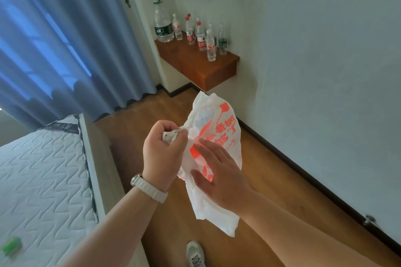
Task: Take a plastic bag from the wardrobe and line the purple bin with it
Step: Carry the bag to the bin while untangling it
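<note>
A white plastic bag (219, 128) with orange-red print hangs in front of me over the wooden floor. My left hand (163, 149), with a pale watch strap on its wrist, grips a bunched part of the bag's upper left edge in curled fingers. My right hand (219, 173) lies against the bag's printed face with its fingers straight and spread. The bag's lower end droops below both hands. No purple bin or wardrobe shows in this view.
A bare quilted mattress (39, 180) fills the lower left, with a small green object (12, 246) on it. Blue curtains (54, 39) hang behind. A wall-mounted wooden shelf (208, 69) carries several water bottles. A white wall runs along the right. My shoe (195, 253) is below.
</note>
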Demonstrator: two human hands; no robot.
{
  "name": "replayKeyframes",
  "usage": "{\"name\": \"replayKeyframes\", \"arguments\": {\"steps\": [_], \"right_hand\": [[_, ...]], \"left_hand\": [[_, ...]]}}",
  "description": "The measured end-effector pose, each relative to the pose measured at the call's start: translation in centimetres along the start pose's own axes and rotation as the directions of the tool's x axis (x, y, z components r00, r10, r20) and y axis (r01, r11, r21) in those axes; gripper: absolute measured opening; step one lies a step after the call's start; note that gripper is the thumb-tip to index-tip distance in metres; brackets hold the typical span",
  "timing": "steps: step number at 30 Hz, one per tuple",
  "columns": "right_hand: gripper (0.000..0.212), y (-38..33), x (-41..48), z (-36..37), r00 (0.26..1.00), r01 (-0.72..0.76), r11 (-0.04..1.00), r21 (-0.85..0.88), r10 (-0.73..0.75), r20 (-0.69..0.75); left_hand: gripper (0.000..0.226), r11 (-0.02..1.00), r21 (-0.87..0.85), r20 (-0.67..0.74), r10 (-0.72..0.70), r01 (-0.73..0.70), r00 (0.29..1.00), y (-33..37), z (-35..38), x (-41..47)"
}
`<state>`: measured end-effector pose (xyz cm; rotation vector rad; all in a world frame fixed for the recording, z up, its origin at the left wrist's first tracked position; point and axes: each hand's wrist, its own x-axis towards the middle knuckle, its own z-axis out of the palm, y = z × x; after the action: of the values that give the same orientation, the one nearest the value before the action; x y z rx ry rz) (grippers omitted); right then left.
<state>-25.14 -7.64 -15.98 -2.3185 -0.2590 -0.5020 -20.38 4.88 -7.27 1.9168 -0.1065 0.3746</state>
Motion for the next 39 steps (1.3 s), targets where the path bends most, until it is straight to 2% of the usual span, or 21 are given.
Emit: {"name": "replayKeyframes", "arguments": {"steps": [10,15,20,29,39], "right_hand": [[0.052,2.6,14.5,5.9,1.000,-0.021,0.991,-0.135,0.021,0.001],[0.052,2.2,23.6,9.7,1.000,0.015,0.988,-0.155,-0.019,-0.023],[0.053,1.3,30.7,14.0,0.999,0.046,0.992,-0.117,-0.049,-0.021],[0.053,1.1,42.6,23.7,0.983,0.159,0.987,0.011,-0.159,0.089],[0.053,3.0,58.3,34.6,0.917,0.267,0.943,0.198,-0.312,0.247]], "left_hand": [[0.013,0.994,-0.105,0.097,0.032,-0.021,0.995,-5.7,0.5,16.2],[0.015,0.987,-0.160,0.109,0.031,-0.013,0.994,-7.6,-1.1,25.4],[0.020,0.981,-0.194,0.040,-0.013,0.020,0.999,-9.4,-4.0,32.0],[0.021,0.985,-0.159,-0.146,-0.091,0.067,0.985,-15.2,-8.5,42.4],[0.021,0.988,-0.014,-0.391,-0.146,0.153,0.909,-22.0,-11.4,56.7]]}}
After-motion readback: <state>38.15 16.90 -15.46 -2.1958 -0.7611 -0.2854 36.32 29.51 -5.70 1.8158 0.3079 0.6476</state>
